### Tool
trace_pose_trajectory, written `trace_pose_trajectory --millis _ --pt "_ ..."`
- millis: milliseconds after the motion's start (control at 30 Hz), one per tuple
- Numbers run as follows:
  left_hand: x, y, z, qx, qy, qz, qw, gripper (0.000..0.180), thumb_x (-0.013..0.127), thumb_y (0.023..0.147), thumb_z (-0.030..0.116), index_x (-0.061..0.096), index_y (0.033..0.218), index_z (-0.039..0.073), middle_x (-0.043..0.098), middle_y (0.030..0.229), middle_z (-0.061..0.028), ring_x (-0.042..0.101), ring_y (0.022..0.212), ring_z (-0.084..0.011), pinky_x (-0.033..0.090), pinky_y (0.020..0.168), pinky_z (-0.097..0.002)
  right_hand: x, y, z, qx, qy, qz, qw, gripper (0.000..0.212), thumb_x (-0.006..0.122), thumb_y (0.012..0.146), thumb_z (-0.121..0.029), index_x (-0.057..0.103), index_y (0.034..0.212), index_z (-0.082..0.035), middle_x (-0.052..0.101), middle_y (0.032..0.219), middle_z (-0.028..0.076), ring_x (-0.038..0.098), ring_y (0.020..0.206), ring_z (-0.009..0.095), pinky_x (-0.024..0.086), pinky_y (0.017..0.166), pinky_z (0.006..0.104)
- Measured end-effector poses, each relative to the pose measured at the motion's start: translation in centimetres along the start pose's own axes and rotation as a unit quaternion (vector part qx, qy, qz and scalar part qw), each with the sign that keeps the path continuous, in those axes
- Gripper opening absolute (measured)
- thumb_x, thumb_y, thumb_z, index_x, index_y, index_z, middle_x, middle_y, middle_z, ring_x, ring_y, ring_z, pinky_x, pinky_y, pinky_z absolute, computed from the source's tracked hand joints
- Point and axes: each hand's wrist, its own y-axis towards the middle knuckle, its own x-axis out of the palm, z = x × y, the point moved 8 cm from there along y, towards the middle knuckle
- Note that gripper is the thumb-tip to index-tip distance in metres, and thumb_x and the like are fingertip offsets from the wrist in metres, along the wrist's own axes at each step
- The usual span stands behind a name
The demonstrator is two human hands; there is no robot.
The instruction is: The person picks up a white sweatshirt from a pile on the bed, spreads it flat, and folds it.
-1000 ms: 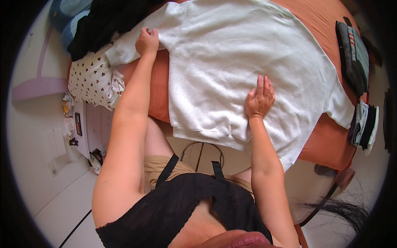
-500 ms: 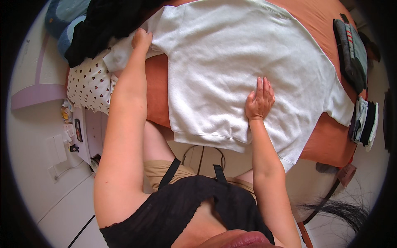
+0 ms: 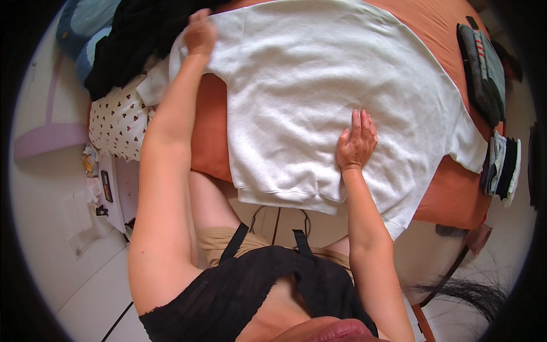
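Right grip [image 3: 356,141] flat on white sweatshirt [image 3: 307,91], pinching nothing. Left grip [image 3: 200,33] nearer sleeve [image 3: 226,48], sweatshirt body at its 4 o'clock; sleeve runs 2-to-8. Blurred: I can't tell if clenched.

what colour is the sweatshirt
The sweatshirt is pale whitish grey, best seen in the head view.
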Motion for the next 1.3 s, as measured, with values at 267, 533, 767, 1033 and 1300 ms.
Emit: trace_pose_trajectory --millis 267,533,767,1033,1300 --pt "9.7 -4.0 23.8 0.36 -0.091 -0.124 0.92 0.047 0.043 0.093 0.033 0.035 0.137 0.019 0.037 0.14 -0.007 0.029 0.132 -0.0217 0.022 0.108 -0.0434 0.1 0.1 -0.1 -0.002 0.011 -0.008 1.0 0.052 0.049 0.077 -0.018 0.048 0.128 -0.017 0.044 0.134 0.005 0.039 0.124 0.024 0.026 0.103 0.0401" --pt "13.7 2.5 16.2 0.115 -0.042 -0.266 0.956 0.054 0.027 0.094 0.036 0.027 0.14 0.008 0.025 0.146 -0.0099 0.016 0.137 -0.0229 0.011 0.111 -0.0413 -0.1 0.0 -0.4 -0.003 0.029 -0.011 1.0 0.057 0.054 0.072 -0.016 0.048 0.128 -0.019 0.044 0.134 0.002 0.04 0.122 0.022 0.028 0.103 0.0401" --pt "6.3 -3.8 14.8 0.182 -0.068 -0.035 0.98 0.051 0.046 0.091 0.03 0.034 0.137 0.012 0.038 0.139 -0.0074 0.03 0.131 -0.023 0.022 0.105 -0.0495 0.0 0.2 -0.2 -0.005 0.023 0.005 1.0 0.053 0.053 0.074 -0.018 0.049 0.126 -0.018 0.044 0.133 0.003 0.04 0.122 0.022 0.028 0.102 0.04" --pt "-1.2 -16.3 8.8 0.133 -0.072 -0.181 0.972 0.055 0.041 0.092 0.031 0.025 0.141 0.015 0.027 0.145 -0.0077 0.022 0.135 -0.0216 0.015 0.109 -0.0471 -0.2 0.4 -0.5 -0.012 0.01 0.014 1.0 0.051 0.051 0.076 -0.02 0.047 0.128 -0.019 0.044 0.134 0.003 0.04 0.123 0.022 0.027 0.103 0.039" --pt "-3.6 -17.8 5.0 0.06 -0.026 -0.195 0.979 0.057 0.045 0.09 0.027 0.026 0.141 0.009 0.027 0.145 -0.0096 0.024 0.134 -0.0233 0.018 0.106 -0.053 0.3 -0.1 0.1 -0.006 0.002 0.012 1.0 0.051 0.051 0.077 -0.021 0.047 0.128 -0.022 0.043 0.134 0.001 0.039 0.124 0.021 0.028 0.102 0.0392"
